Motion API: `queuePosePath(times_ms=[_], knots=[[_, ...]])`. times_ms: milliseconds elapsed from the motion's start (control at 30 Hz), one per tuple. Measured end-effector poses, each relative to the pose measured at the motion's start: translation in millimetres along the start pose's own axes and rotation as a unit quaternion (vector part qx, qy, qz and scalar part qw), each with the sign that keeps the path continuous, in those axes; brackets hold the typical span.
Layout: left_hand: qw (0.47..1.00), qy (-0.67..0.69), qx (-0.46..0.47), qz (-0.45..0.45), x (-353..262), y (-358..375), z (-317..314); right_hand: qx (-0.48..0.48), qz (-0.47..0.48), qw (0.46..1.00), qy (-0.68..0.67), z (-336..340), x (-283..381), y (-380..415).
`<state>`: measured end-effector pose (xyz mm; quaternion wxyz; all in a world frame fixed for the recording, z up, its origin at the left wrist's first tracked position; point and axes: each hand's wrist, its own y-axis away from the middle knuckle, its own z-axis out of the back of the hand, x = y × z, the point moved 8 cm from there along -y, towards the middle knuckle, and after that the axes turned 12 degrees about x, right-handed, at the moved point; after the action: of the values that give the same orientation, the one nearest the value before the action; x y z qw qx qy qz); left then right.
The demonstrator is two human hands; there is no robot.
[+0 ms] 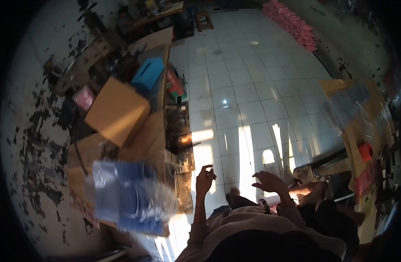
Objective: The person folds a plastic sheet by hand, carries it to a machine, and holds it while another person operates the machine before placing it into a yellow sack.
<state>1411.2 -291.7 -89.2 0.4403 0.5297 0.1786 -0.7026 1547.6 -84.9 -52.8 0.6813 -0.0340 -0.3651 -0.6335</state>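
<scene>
okay, both my hands are up in front of my body over the tiled floor (248,65), apart from each other. left hand (204,178) has its fingers loosely curved with a gap to the thumb, nothing in it; right hand (269,181) is open, fingers stretched and fairly wide, also empty. nearest thing on my left is the blue bundle (130,196) in clear, shiny plastic, lying on the near end of the wooden table (149,142), well apart from my fingers. it's blurry, so probably a stack of packed items, can't tell what. past it on the same side sits a cardboard box (115,110), set at an angle, with a pink bundle (84,98) just beside it and a blue container (149,73) farther along. a red and green object (176,84) is next to the table's far side. on my right, another plastic-wrapped bundle (347,102), greyish blue, lies on brown cardboard (373,115), with a red ring-shaped item (365,152) closer to me. far off: a small stool (204,21) and a long pink pile (290,24) along the wall. bright sun patches on the tiles between.
</scene>
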Motion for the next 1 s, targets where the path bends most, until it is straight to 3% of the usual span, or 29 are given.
queuePosePath(times_ms=[67,133,200,267,300,333,400,433,467,533,567,600,667,767,833,933,1000], knots=[[0.996,-0.015,0.059,0.062,25,-53,6,-0.024,0.026,0.997,-0.067,59,-14,-55],[0.978,0.048,0.178,0.095,35,-108,9,-0.032,0.017,0.999,0.004,102,-35,-102],[0.957,0.113,0.256,0.070,64,-180,16,-0.032,0.034,0.999,0.009,149,-53,-141],[0.949,0.126,0.227,0.177,78,-266,29,-0.052,0.060,0.994,-0.076,193,-80,-171],[0.968,0.076,0.225,0.083,74,-317,33,-0.065,0.058,0.992,-0.094,210,-104,-181],[0.968,-0.018,0.207,0.140,66,-366,31,-0.082,0.055,0.988,-0.117,223,-126,-190],[0.963,-0.044,0.213,0.156,91,-476,12,-0.051,-0.030,0.985,-0.160,234,-189,-206],[0.951,-0.042,0.259,0.165,75,-523,-8,-0.032,-0.123,0.980,-0.153,242,-221,-208],[0.928,-0.068,0.278,0.237,68,-565,-28,0.019,-0.227,0.969,-0.097,247,-250,-205],[0.923,-0.101,0.341,0.149,-15,-655,-98,0.007,-0.249,0.955,-0.159,278,-287,-191],[0.931,-0.053,0.355,0.065,-78,-685,-140,-0.103,-0.187,0.948,-0.235,302,-302,-180],[0.931,0.003,0.364,-0.012,-147,-709,-181,-0.152,-0.163,0.928,-0.300,333,-313,-168],[0.890,-0.016,0.453,-0.055,-246,-743,-263,-0.263,-0.144,0.864,-0.403,372,-344,-150],[0.808,-0.046,0.563,-0.168,-350,-772,-372,-0.329,-0.217,0.838,-0.378,395,-416,-149],[0.764,-0.047,0.610,-0.205,-391,-776,-420,-0.304,-0.221,0.845,-0.379,422,-456,-169],[0.686,-0.049,0.720,-0.098,-389,-805,-484,-0.236,-0.237,0.876,-0.347,468,-531,-186],[0.650,-0.075,0.748,-0.110,-406,-848,-501,-0.284,-0.228,0.868,-0.337,530,-570,-182]])
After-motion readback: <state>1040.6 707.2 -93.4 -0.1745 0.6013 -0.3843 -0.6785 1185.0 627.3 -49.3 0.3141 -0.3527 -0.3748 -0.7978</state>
